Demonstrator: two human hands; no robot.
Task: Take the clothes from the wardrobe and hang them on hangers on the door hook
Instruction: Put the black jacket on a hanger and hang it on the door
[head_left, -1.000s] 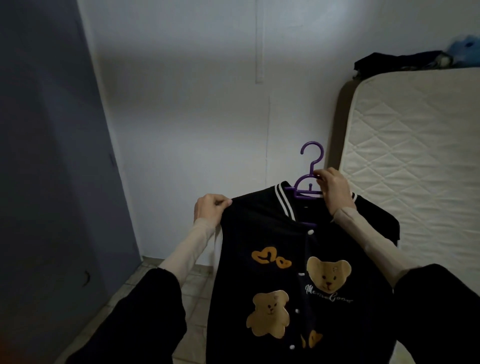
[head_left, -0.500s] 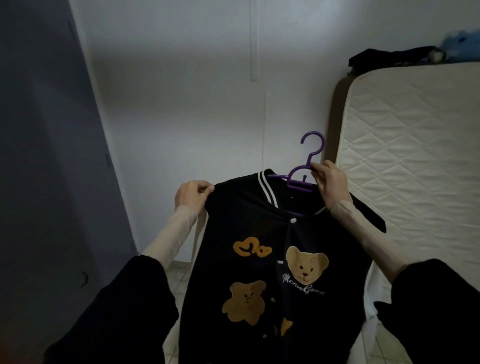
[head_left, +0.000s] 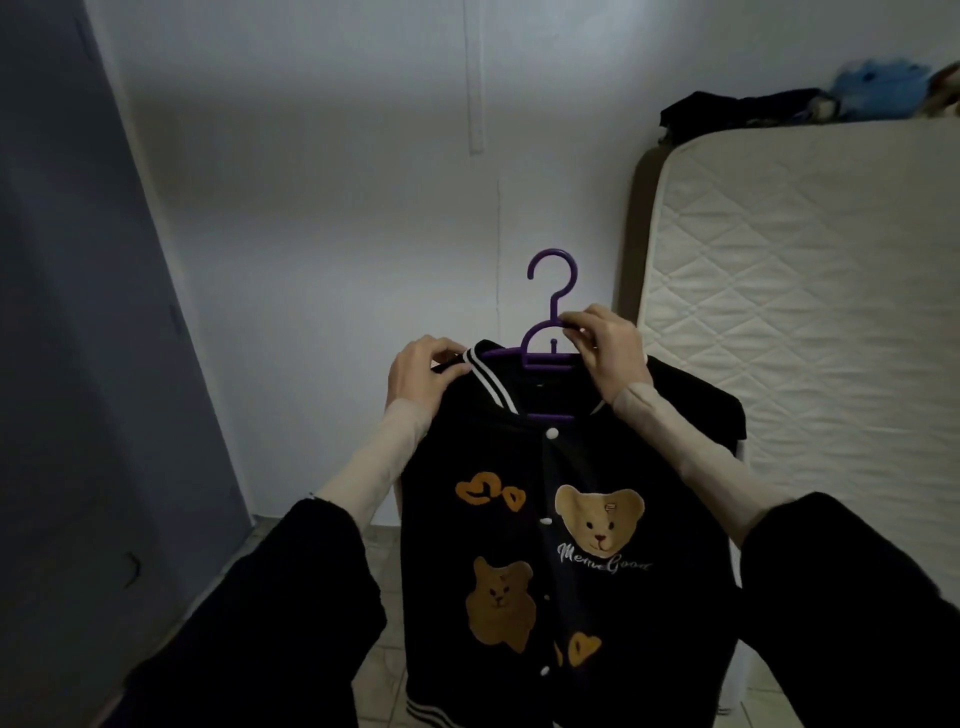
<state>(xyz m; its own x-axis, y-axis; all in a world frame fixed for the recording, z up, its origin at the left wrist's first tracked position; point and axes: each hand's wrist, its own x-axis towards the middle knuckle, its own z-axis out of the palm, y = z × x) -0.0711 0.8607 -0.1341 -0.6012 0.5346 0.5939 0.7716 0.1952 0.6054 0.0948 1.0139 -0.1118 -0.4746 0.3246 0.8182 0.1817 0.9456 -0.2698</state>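
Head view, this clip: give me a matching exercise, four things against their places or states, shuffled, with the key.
Things:
1. purple plastic hanger
2. black bear-patch varsity jacket
3. cream quilted mattress
4. blue plush toy

Places or states:
A. on top of the mattress's upper edge
B. draped on the hanger
C. upright against the wall
D. gripped by the right hand

Pairs: 1-D, 2-B, 3-C, 4-A

White script "MemeGood" on jacket (head_left: 566, 519) front, under bear-face patch (head_left: 598, 517); spelling uncertain.
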